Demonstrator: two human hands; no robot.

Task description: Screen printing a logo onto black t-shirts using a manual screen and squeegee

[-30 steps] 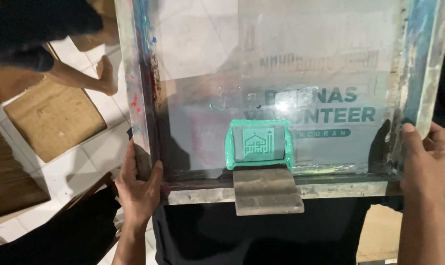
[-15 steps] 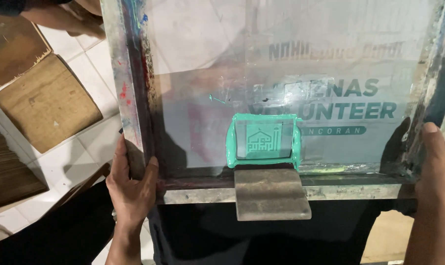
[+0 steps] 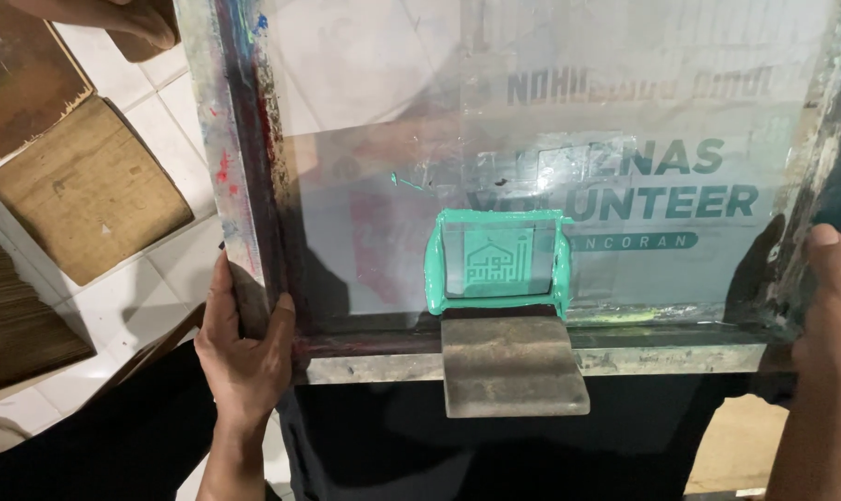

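Left hand clamped round frame near corner; right hand gripping far side; squeegee on near rail.

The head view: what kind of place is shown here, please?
Probably a small screen-printing workshop. Both hands, left hand and right hand, grip a paint-stained printing frame with green ink on its mesh, a squeegee resting on it, black fabric beneath.
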